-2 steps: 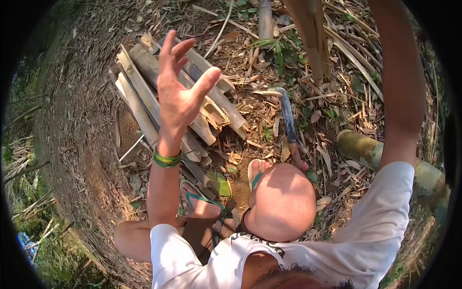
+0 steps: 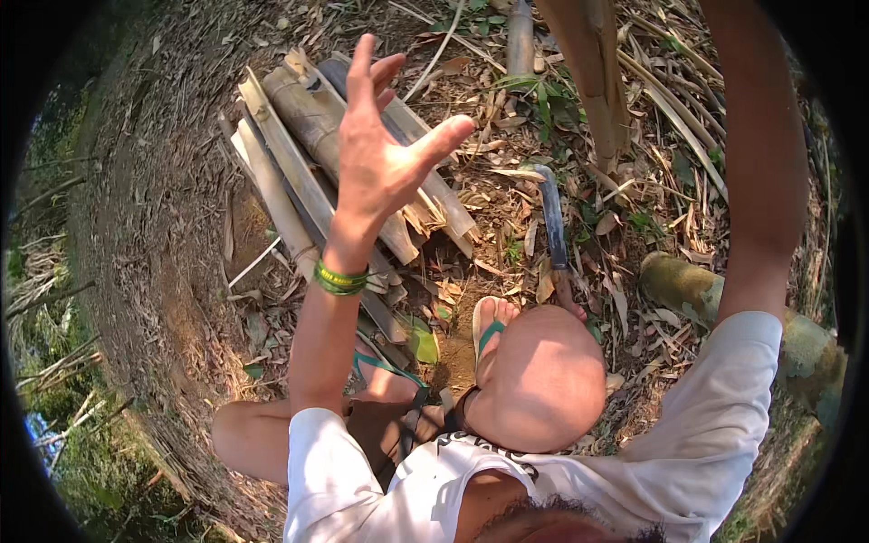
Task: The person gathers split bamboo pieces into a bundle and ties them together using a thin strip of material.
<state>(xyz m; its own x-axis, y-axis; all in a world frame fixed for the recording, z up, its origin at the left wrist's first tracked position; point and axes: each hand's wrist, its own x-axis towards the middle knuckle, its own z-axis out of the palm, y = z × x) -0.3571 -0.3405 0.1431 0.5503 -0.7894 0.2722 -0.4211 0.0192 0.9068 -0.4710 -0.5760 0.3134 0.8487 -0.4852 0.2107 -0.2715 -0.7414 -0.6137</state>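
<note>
My left hand point(image 2: 380, 172) is raised with its fingers spread and thumb out, holding nothing. Behind it on the ground lies a pile of split bamboo pieces point(image 2: 291, 176), partly covered by the hand and forearm. My right arm point(image 2: 751, 163) reaches up past the top edge, so the right hand is out of the picture. A hooked machete point(image 2: 553, 217) rests on the leaf litter beyond my knee, its handle partly hidden by the knee. Neither visible hand nor arm touches it.
A brown stalk point(image 2: 599, 90) rises at the far side. A thick greenish bamboo pole point(image 2: 681, 282) lies to the right, partly behind my arm. Another bamboo length point(image 2: 520, 41) lies farther off. Dry leaves and thin sticks cover the ground around my sandalled feet.
My left hand has moved to the right and slightly farther away, fingers still spread. The ground things sit a little farther right in the picture; my right arm is nearly unchanged.
</note>
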